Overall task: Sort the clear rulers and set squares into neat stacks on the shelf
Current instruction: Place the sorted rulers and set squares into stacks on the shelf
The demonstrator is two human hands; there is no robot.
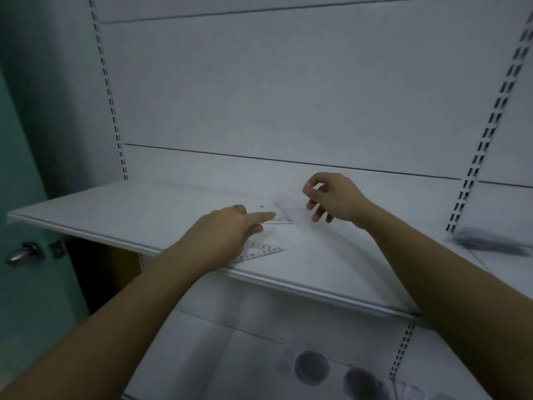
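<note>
Head view puts your left grip low over the shelf. Its forefinger is straight and pressed on the near corner of a clear set square. It grasps nothing, and the other fingers look loosely tucked. The set square lies flat about mid-shelf, and the press looks meant to pin it. Slick plastic on a smooth white board skates easily, and one fingertip lets you steer a corner without hiding the edges you line up.

Your right grip hovers just beyond the set square, thumb and forefinger brought together and the other fingers hanging curled. The plastic is clear and this patch is blurred, so I cannot tell if that pinch has caught a piece or closed on nothing. It sits well placed to lift or nudge the far edge while your left pins the near one.

A ruler, or a strip with a printed scale, lies flat near the front lip, askew to it and partly under your left palm. It is apart from the set square, which suits sorting by kind.

No neat stack shows yet, so I judge the task early. Watch the front lip, since a careless sweep of your left wrist could push the ruler off.
</note>
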